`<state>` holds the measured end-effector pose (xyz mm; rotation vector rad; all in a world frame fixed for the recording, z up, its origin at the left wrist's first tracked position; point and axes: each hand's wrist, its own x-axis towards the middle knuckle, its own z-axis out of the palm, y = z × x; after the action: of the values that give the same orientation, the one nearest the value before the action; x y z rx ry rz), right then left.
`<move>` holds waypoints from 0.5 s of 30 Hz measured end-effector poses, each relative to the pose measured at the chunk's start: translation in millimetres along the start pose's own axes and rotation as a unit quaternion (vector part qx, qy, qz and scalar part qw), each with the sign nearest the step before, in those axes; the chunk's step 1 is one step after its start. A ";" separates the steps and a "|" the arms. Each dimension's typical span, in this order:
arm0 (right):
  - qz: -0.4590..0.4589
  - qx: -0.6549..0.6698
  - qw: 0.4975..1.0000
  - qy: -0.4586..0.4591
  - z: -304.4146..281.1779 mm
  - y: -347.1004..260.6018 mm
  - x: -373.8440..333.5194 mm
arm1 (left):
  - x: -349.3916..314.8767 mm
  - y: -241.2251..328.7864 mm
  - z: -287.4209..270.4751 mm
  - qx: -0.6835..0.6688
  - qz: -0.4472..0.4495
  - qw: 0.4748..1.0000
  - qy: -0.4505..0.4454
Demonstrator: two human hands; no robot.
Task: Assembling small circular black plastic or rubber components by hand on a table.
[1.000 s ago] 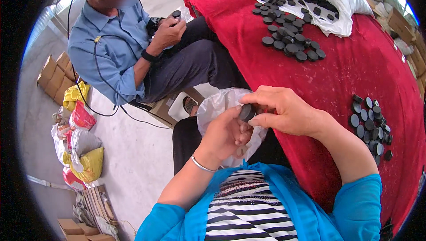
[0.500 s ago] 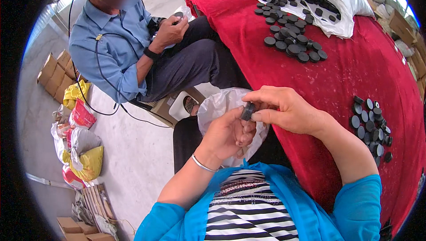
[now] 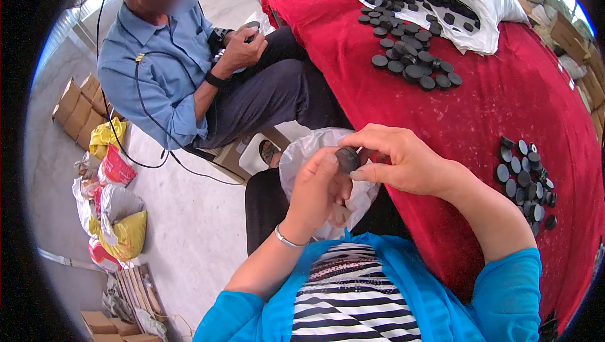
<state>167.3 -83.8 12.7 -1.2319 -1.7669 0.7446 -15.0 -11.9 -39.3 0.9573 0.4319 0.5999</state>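
Observation:
A small round black disc [image 3: 348, 160], like a cap, is held up before my chest with its flat face showing. My left hand [image 3: 315, 185] grips it between thumb and fingers, a bracelet on that wrist. My right hand [image 3: 409, 158] closes on it from the other side, thumb at its lower rim and index finger over its top. Below both hands a white plastic bag [image 3: 296, 159] gapes on my lap; its contents are mostly hidden. To the right, a loose pile of similar black discs [image 3: 524, 179] lies on the red cloth [image 3: 460, 115].
A white sack [image 3: 504, 1] spills many black discs [image 3: 413, 58] across the table's far part. At left sits a co-worker in a blue shirt [image 3: 151, 71], holding a black disc. Yellow and red bags [image 3: 123, 235] and cardboard boxes [image 3: 79, 112] stand on the floor.
The disc has turned from edge-on to showing its broad face. My left hand has rotated upright and shifted slightly left; my right thumb has moved a little left along with it.

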 end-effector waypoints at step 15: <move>0.008 0.013 0.999 0.033 -0.5 -6.4 1.6 | -5.4 17.5 11.8 0.457 0.329 0.826 0.039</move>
<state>164.7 -84.5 18.7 -1.2400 -1.6906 0.7266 -17.1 -15.1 -17.8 2.0574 0.4628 1.0974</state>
